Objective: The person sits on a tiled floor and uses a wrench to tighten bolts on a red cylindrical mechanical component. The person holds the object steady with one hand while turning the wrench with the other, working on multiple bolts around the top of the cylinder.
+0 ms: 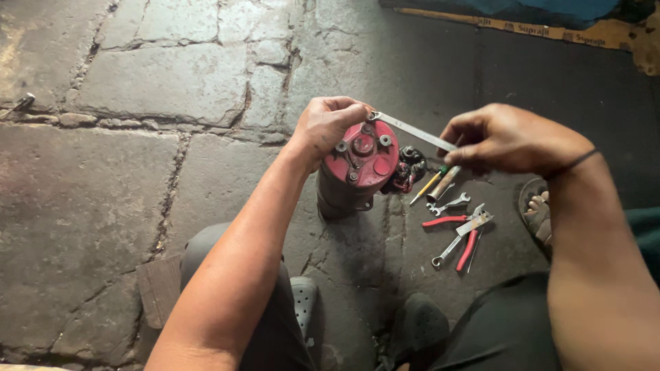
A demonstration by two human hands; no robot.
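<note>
Both forearms bare — a thin dark band (pixel 574 163) circles the right wrist; dark trousers (pixel 509 330), dark perforated clogs (pixel 302 302).

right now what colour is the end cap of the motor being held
Red, grimy, on the motor's end cap; seen in the head view.

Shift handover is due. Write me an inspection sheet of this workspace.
Surface: cracked stone paving, dirty and dark, damp-looking at right.
Job's things: starter motor with red end cap standing on end; flat spanner set on a nut at the cap's rim.
Clutter: red-handled pliers, small spanner, another spanner, yellow-handled screwdriver, metal socket tube, all lying right of the motor.
Grippers: left hand steadies the motor top; right hand grips the spanner's free end.
Cables: nothing seen.
Surroundings: sandalled foot at right; blue sheet at top.
</note>
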